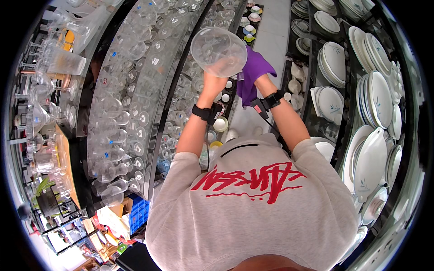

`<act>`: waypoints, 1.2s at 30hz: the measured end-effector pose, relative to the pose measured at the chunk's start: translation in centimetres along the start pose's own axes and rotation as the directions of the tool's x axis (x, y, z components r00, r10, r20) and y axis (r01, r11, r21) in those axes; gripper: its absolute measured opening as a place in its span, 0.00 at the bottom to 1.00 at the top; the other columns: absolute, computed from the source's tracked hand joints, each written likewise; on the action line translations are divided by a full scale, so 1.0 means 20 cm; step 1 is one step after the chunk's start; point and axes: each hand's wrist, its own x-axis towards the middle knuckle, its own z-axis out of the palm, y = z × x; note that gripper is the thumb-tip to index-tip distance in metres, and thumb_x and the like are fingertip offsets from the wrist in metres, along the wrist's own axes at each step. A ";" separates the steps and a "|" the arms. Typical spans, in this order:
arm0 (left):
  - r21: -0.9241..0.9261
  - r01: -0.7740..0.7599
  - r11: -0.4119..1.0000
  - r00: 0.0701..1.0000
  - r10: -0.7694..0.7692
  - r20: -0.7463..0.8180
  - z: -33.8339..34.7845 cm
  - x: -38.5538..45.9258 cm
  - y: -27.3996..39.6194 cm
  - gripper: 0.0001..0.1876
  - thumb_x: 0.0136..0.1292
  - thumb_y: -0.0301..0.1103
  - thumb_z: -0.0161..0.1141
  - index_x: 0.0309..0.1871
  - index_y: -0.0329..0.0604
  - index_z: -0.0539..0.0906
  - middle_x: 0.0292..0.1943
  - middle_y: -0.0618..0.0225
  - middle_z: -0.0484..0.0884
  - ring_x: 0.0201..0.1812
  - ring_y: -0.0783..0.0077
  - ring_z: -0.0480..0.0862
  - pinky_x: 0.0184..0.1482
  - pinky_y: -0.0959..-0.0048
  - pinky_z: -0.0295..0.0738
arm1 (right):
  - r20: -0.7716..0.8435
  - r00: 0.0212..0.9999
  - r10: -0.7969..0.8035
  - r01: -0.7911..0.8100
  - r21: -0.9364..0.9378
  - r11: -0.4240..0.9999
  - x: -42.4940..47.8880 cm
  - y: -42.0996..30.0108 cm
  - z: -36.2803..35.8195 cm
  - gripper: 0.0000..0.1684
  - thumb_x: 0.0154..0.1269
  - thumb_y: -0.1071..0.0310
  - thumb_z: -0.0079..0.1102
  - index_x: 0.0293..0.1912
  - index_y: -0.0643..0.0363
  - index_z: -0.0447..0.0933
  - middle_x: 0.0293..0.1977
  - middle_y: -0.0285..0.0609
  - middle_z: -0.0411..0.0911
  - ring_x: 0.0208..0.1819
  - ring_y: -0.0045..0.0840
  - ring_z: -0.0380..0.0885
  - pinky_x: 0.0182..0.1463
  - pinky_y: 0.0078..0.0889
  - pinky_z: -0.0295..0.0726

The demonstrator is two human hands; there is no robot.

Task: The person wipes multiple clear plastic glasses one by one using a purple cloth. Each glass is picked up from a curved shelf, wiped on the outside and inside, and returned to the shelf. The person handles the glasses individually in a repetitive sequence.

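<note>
My left hand (216, 84) grips a large clear glass vessel (212, 44) from below, and its wide round rim faces up toward me. Parts of my fingers show through the glass. A purple cloth (256, 65) is bunched in my right hand (261, 80), which it mostly covers. The cloth lies against the right side of the vessel, near its lower end. How my right fingers sit under the cloth is hidden.
Glass shelves of stemmed glasses (135, 101) rise on my left. White plates (374, 98) and dishes fill dark racks on my right. Small colored cups (249, 28) line a low shelf ahead. A blue crate (139, 211) stands at lower left. Pale floor (269, 37) runs between the shelves.
</note>
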 end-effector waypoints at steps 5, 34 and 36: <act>-0.167 0.108 0.980 0.972 -0.139 -0.191 0.02 0.02 0.02 0.06 0.63 0.21 0.60 0.42 0.29 0.84 0.37 0.63 0.87 0.41 0.72 0.86 0.42 0.76 0.79 | 0.208 0.961 0.180 -0.249 0.383 0.890 -0.04 -0.03 0.01 0.14 0.74 0.62 0.45 0.47 0.59 0.74 0.42 0.39 0.78 0.44 0.24 0.77 0.48 0.28 0.77; 0.215 0.077 0.973 0.927 0.009 -0.375 0.08 0.02 0.09 0.10 0.55 0.26 0.71 0.38 0.31 0.85 0.28 0.63 0.87 0.28 0.82 0.82 0.32 0.76 0.76 | 0.214 0.900 -0.380 0.365 -0.846 0.390 0.00 0.09 -0.05 0.24 0.58 0.61 0.60 0.53 0.61 0.72 0.47 0.53 0.74 0.52 0.45 0.73 0.54 0.43 0.72; 0.107 0.207 0.972 0.922 -0.157 -0.355 0.07 0.02 0.11 0.08 0.56 0.27 0.70 0.37 0.32 0.86 0.27 0.63 0.87 0.27 0.82 0.82 0.31 0.77 0.76 | 0.185 0.967 -0.172 0.242 -0.873 0.422 -0.03 -0.02 -0.03 0.25 0.58 0.61 0.60 0.54 0.61 0.72 0.47 0.53 0.74 0.52 0.45 0.73 0.54 0.42 0.72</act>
